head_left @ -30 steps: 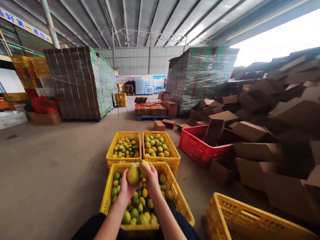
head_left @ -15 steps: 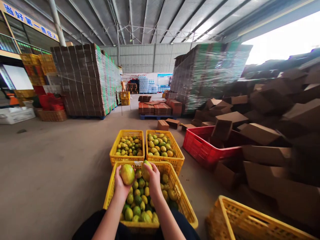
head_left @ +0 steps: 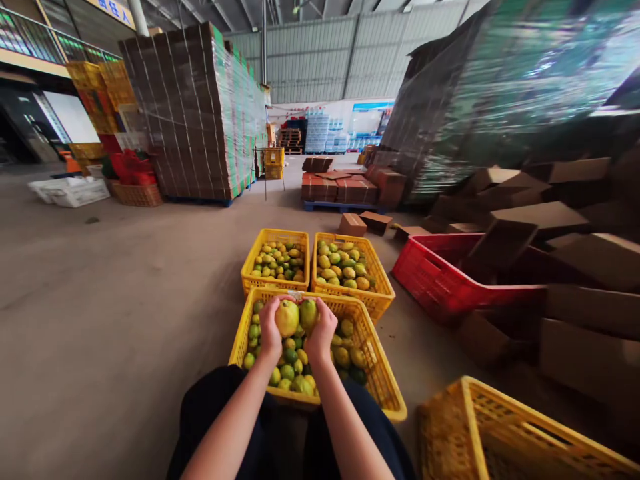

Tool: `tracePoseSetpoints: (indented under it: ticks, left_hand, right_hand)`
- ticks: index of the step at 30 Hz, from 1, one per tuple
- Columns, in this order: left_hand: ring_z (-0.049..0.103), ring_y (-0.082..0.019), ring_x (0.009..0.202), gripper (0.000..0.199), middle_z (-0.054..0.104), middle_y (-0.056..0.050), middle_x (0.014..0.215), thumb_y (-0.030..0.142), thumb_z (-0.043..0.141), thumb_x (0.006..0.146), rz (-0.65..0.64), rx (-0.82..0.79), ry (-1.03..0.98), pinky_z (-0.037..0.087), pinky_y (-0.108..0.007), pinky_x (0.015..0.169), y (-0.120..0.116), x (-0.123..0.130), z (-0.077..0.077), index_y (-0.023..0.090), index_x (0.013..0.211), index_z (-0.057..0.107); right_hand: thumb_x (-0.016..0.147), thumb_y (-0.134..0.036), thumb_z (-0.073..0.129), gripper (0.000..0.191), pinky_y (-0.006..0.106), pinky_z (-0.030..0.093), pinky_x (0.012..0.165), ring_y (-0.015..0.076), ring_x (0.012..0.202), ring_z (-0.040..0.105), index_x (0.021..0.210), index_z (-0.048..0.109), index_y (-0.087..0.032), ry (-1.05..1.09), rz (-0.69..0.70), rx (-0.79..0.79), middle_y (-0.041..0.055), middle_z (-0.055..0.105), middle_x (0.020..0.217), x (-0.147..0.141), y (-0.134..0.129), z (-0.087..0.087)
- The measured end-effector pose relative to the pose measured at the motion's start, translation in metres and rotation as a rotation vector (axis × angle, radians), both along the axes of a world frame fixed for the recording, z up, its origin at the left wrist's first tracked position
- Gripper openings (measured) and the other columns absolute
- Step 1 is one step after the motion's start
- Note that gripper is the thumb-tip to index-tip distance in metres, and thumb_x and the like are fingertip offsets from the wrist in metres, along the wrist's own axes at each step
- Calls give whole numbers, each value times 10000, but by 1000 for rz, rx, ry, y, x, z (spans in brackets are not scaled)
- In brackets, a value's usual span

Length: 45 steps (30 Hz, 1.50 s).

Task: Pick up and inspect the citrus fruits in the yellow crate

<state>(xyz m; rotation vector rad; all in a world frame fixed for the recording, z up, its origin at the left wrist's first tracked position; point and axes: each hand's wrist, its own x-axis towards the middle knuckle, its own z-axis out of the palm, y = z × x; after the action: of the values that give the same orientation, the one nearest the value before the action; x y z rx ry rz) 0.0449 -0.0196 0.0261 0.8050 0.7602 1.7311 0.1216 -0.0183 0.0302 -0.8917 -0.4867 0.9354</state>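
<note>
My left hand (head_left: 271,328) is closed round a yellow lemon (head_left: 287,318). In my right hand (head_left: 323,328) is a greener lemon (head_left: 309,315), gripped from its right side. Both fruits are held side by side above a yellow plastic crate (head_left: 384,379) between my knees. Many green and yellow lemons (head_left: 290,357) lie in that crate, partly hidden by my hands and forearms. Just beyond it stand two more yellow crates of lemons, a left one (head_left: 245,272) and a right one (head_left: 381,303).
At the lower right is another yellow crate (head_left: 467,427). A red crate (head_left: 425,273) holding cardboard stands at the right, beside heaped cardboard boxes (head_left: 585,340). Wrapped pallet stacks (head_left: 175,113) rise farther back. Concrete floor (head_left: 150,320) extends to the left.
The view has tilted down and turned left. The two lemons have come closer together, and the right one now shows more of its green side. Both hands keep their hold.
</note>
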Motion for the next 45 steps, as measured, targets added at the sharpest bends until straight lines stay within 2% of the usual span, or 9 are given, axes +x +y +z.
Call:
tracePoseSetpoints:
  ticks: [10,16,19,23,26,28,33,38,45]
  left_hand:
    - [604,-218,941,171,685,-55,820,162,525,754,-67,-22,-18,444,-251,812,-7,0,14,166,632,645]
    - [616,-211,918,170,684,-58,798,183,515,742,-88,-63,-84,452,-261,827,-3,7,11,159,638,648]
    - [631,-200,847,247,673,-62,735,227,457,766,-170,-108,-171,468,-275,805,3,9,8,142,650,658]
    - [635,-168,758,252,655,-42,730,275,449,781,-294,-289,-466,490,-286,766,10,10,8,150,715,658]
    - [632,-161,807,212,658,-20,817,340,486,798,-307,-388,-660,495,-312,787,12,7,9,198,800,644]
    - [628,-175,856,231,656,-21,851,400,509,793,-319,-398,-718,498,-346,808,12,4,11,210,835,634]
    - [603,-254,975,287,656,-99,935,379,486,791,-358,-359,-724,501,-435,828,12,1,12,161,929,612]
    - [591,-259,1011,269,655,-113,976,310,444,833,-335,-386,-717,508,-435,826,16,4,7,155,1001,587]
    - [632,-239,874,262,659,-101,898,347,459,839,-352,-458,-675,529,-415,777,17,10,4,154,956,593]
  right_hand:
    - [743,-346,529,254,274,439,659,162,628,558,635,657,-154,-210,40,137,21,630,627,13,-5,2]
    - [722,-300,524,227,275,432,668,166,642,557,612,660,-155,-228,14,150,20,634,624,17,-7,3]
    - [711,-280,527,208,274,429,671,162,635,559,606,657,-155,-210,19,167,17,633,620,15,-7,4]
    - [685,-309,526,193,288,447,634,155,579,557,615,629,-162,56,119,77,12,617,598,17,-1,5]
    - [681,-375,512,222,287,465,579,139,535,546,646,593,-172,392,258,-41,8,598,595,25,6,4]
    - [683,-410,520,244,295,486,582,146,566,568,700,583,-175,491,312,-61,17,613,642,31,9,3]
    - [666,-316,560,180,335,535,677,183,706,621,776,568,-174,496,359,-65,52,647,761,39,15,-4]
    - [693,-286,538,99,325,562,637,174,698,613,742,515,-203,590,288,-291,13,594,638,45,25,-17]
    - [725,-290,544,100,269,545,563,148,631,593,698,516,-198,579,336,-363,14,590,628,44,26,-21]
